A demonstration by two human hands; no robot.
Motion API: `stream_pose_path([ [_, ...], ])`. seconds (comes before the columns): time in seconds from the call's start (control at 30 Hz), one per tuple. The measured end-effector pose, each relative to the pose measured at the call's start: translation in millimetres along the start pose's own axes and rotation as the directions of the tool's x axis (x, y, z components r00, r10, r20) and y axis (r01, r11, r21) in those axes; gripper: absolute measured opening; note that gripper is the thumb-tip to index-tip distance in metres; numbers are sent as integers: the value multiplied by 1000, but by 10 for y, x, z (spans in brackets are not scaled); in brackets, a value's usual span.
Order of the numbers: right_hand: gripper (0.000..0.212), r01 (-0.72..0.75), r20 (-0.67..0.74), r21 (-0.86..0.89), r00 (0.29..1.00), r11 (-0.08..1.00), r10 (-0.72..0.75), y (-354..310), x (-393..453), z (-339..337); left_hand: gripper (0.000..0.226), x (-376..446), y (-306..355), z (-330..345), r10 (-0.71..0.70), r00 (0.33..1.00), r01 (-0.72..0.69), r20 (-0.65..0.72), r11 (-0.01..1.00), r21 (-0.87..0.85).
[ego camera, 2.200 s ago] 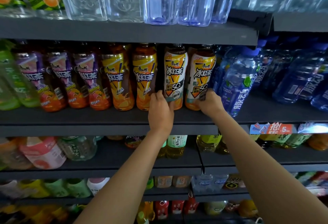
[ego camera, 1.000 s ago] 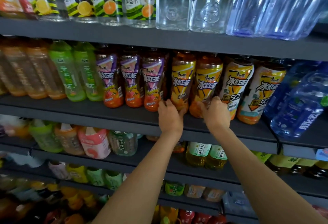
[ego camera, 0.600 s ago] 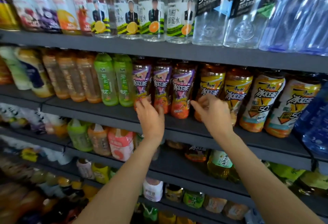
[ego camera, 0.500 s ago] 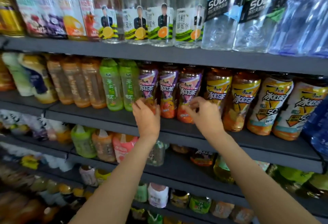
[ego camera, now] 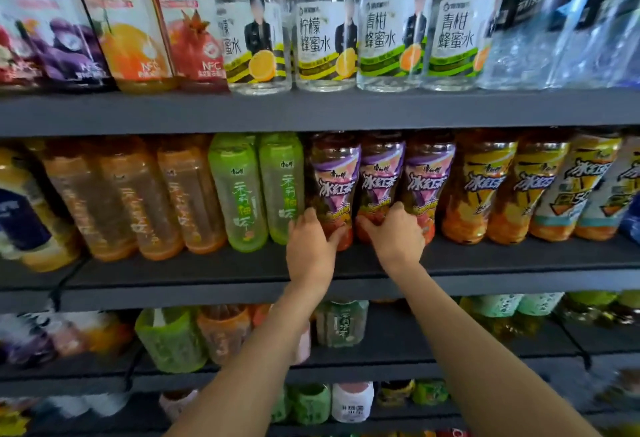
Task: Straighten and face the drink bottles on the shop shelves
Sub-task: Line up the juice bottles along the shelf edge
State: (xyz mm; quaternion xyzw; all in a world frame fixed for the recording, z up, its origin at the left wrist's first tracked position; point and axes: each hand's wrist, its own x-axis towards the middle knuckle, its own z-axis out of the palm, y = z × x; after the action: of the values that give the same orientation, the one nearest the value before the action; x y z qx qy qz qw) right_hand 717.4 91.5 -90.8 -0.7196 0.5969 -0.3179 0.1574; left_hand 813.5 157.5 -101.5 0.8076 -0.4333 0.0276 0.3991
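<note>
The left hand (ego camera: 311, 246) is being held low against the first purple bottle (ego camera: 333, 187), fingers curled round its left side and thumb hooked across its front, so the base is being gripped. The right hand (ego camera: 394, 239) is being held round the base of the second purple bottle (ego camera: 379, 184), fingers wrapped over its lower front; how far they are reaching onto the third purple bottle (ego camera: 427, 184) cannot be told. The two hands are being kept just beside each other, not touching.

All three purple bottles are being kept upright on the middle shelf (ego camera: 207, 277), touching side by side, labels turned outward. By the look of it, this group is being faced at present. To its right, the yellow bottles (ego camera: 485, 187) are being shown label-forward in an even row, which is being judged as finished. To its left, the green bottles (ego camera: 239, 194) and amber bottles (ego camera: 138, 201) are being seen leaning in the wide-angle view; whether they are being left for later or are already faced cannot be told. The lower shelves are being blurred too much for judging, so much of the job is probably being left to do.
</note>
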Motion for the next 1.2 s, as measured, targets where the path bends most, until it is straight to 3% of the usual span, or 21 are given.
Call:
stream_pose_path([
  [0.27, 45, -20, 4, -24, 1000, 1000, 20, 81, -29, -62, 57, 83, -44, -24, 8, 999, -5, 51, 998, -64],
  [0.43, 45, -59, 34, -20, 998, 998, 59, 36, -71, -89, 58, 90, -7, -14, 26, 998, -26, 52, 1000, -16],
  [0.5, 50, -52, -40, 11, 998, 999, 53, 22, -176, -154, 60, 88, -27, -52, 69, 995, -68, 72, 998, -8],
  [0.6, 40, 171, -215, 152, 967, 974, -136, -82, -415, -251, 55, -21, -150, -222, 125, 992, -128, -30, 982, -138],
  [0.67, 30, 372, -186, 185, 922, 910, -339, -268, -537, -236, 46, -113, -302, -383, 93, 974, -138, -207, 967, -214],
  [0.73, 32, 450, -50, 176, 893, 876, -448, -519, -580, -109, 43, -141, -474, -528, -49, 944, -37, -326, 967, -251],
  [0.83, 45, 307, 177, 193, 923, 932, -341, -828, -541, 172, 51, -85, -658, -671, -214, 936, 152, -281, 962, -227],
  [0.93, 54, 115, 278, 220, 944, 969, -175, -938, -437, 403, 58, -9, -753, -742, -173, 964, 143, -204, 978, -152],
  [1.1, 61, 6, 274, 202, 960, 979, -62, -992, -331, 542, 58, 213, -770, -785, -149, 986, 144, -68, 987, -75],
  [1.2, 65, 0, 185, 154, 982, 988, -29, -1017, -384, 609, 54, 330, -787, -814, -171, 985, 171, -28, 985, -11],
])
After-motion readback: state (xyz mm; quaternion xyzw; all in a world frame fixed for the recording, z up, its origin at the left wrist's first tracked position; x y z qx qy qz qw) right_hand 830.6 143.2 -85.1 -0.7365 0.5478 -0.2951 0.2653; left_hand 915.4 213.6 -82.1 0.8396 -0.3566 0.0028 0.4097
